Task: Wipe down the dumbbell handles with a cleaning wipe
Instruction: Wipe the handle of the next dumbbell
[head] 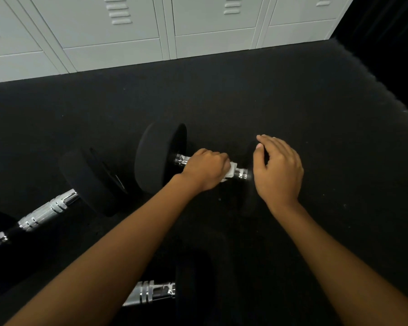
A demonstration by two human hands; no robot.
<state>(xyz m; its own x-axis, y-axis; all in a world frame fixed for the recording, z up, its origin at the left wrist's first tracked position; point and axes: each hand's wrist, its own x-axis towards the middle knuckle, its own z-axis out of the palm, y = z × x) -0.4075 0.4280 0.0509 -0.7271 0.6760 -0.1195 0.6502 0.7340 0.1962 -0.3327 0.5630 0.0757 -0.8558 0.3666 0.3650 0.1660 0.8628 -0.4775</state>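
Note:
A black dumbbell (160, 156) with a chrome handle (242, 172) lies on the dark floor mat in the middle of the head view. My left hand (205, 169) grips a white cleaning wipe (232, 169) wrapped round the middle of that handle. My right hand (278, 169) rests on the dumbbell's right weight, fingers curved over its top edge. That right weight is mostly hidden under the hand.
A second dumbbell (45, 210) lies to the left, its chrome handle angled toward me. A third dumbbell's handle (151, 292) shows near the bottom, under my left forearm. Pale grey lockers (151, 27) line the far edge of the black mat (292, 95).

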